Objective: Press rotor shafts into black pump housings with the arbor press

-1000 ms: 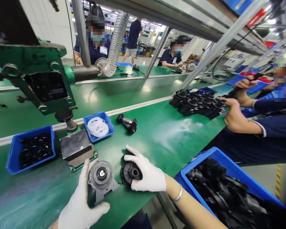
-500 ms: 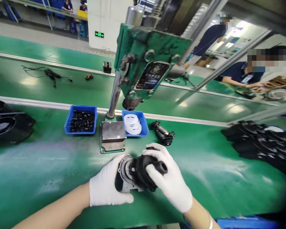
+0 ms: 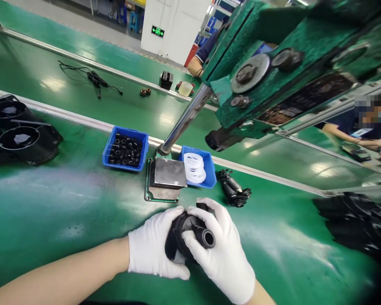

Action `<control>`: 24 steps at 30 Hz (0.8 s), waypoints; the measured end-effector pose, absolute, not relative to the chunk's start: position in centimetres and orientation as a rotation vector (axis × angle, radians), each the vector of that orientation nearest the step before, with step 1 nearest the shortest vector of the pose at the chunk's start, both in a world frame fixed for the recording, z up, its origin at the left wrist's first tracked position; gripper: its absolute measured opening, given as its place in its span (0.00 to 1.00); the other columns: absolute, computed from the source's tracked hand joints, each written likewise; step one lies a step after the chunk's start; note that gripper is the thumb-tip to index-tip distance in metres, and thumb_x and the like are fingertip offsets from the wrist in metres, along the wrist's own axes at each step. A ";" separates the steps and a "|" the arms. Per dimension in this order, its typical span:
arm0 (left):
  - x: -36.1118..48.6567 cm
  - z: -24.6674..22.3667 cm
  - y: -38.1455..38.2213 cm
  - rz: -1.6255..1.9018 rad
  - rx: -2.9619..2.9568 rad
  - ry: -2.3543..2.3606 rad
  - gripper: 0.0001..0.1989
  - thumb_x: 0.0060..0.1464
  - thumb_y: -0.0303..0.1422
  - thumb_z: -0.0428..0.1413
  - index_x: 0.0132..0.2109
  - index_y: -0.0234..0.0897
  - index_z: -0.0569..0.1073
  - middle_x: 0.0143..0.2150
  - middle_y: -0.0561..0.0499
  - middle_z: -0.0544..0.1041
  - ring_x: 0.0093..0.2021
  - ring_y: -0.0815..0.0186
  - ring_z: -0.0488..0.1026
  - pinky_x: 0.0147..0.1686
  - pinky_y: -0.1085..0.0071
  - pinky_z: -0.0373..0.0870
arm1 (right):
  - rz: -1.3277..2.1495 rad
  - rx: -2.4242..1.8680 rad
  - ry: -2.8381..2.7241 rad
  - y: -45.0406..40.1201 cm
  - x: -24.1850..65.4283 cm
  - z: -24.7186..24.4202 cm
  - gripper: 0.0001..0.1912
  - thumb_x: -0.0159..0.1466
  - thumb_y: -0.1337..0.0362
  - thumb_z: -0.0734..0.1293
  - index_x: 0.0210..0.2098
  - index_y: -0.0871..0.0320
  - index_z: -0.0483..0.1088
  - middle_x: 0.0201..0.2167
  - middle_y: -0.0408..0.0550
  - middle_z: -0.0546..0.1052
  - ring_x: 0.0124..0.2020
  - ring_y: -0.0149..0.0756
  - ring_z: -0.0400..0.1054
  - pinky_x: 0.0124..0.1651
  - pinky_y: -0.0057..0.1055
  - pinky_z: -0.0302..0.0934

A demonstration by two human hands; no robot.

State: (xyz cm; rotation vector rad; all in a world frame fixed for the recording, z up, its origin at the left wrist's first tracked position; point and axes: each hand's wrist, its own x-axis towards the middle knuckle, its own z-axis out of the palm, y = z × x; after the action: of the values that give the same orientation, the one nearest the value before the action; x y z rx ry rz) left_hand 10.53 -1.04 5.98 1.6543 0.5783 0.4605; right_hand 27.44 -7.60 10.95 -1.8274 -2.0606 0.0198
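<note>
Both my hands wear white gloves and meet at the front of the green bench. My left hand [image 3: 158, 243] is wrapped round the left side of a dark round pump body, largely hidden now by the hand and the part over it. A black plastic pump cover [image 3: 190, 222] with a short hollow spout sits against that body. Around the cover and its spout curl the fingers of my right hand [image 3: 220, 245]. Whether the two parts are fully seated cannot be seen.
A green press [image 3: 241, 84] leans over the bench, its metal block [image 3: 169, 173] just beyond my hands. Blue bins hold black fittings [image 3: 125, 150] and white rings [image 3: 194, 167]. A black assembly [image 3: 234, 188] lies right; black housings [image 3: 25, 131] stand left, black parts [image 3: 352, 220] far right.
My right hand has brought the black cover left onto the pump body, covering the metal ring face that showed before. The camera view has tilted and shifted.
</note>
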 end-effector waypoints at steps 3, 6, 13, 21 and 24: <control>10.5 5.6 -1.2 0.436 1.643 0.588 0.50 0.26 0.35 0.72 0.59 0.39 0.60 0.54 0.45 0.72 0.50 0.50 0.73 0.52 0.54 0.72 | 0.005 -1.813 -2.089 -7.6 27.5 11.0 0.18 0.63 0.55 0.65 0.48 0.58 0.67 0.51 0.60 0.64 0.50 0.53 0.65 0.46 0.52 0.67; 10.4 5.2 -1.4 0.394 1.618 0.622 0.58 0.27 0.35 0.71 0.65 0.35 0.52 0.57 0.41 0.71 0.54 0.48 0.71 0.56 0.53 0.70 | 0.008 -1.808 -2.112 -7.5 27.5 11.0 0.17 0.63 0.55 0.64 0.48 0.58 0.67 0.51 0.60 0.64 0.50 0.53 0.65 0.45 0.52 0.67; 10.4 4.6 -1.6 0.391 1.619 0.626 0.67 0.27 0.35 0.71 0.70 0.31 0.40 0.60 0.37 0.68 0.59 0.47 0.68 0.61 0.52 0.65 | 0.038 -1.794 -2.153 -7.5 27.8 11.0 0.18 0.64 0.55 0.64 0.50 0.57 0.65 0.52 0.60 0.63 0.51 0.54 0.64 0.46 0.54 0.67; 10.4 4.6 -1.6 0.464 1.628 0.572 0.65 0.28 0.37 0.68 0.70 0.35 0.40 0.62 0.41 0.67 0.60 0.49 0.68 0.62 0.54 0.65 | 0.026 -1.766 -2.166 -7.4 27.7 10.7 0.18 0.65 0.54 0.63 0.50 0.57 0.64 0.51 0.60 0.63 0.50 0.53 0.65 0.44 0.52 0.68; 10.3 4.5 -1.6 0.473 1.636 0.580 0.66 0.29 0.37 0.68 0.70 0.36 0.40 0.65 0.40 0.65 0.61 0.49 0.67 0.62 0.55 0.65 | 0.015 -1.760 -2.174 -7.4 27.7 10.8 0.18 0.65 0.55 0.63 0.50 0.57 0.64 0.51 0.60 0.63 0.50 0.52 0.65 0.45 0.51 0.68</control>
State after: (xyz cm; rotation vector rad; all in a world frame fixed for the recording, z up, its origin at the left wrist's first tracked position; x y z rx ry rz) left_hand 10.35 -1.63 4.50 1.6356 0.5802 0.4729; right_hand 27.69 -7.36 10.82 -1.7602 -2.1741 0.0145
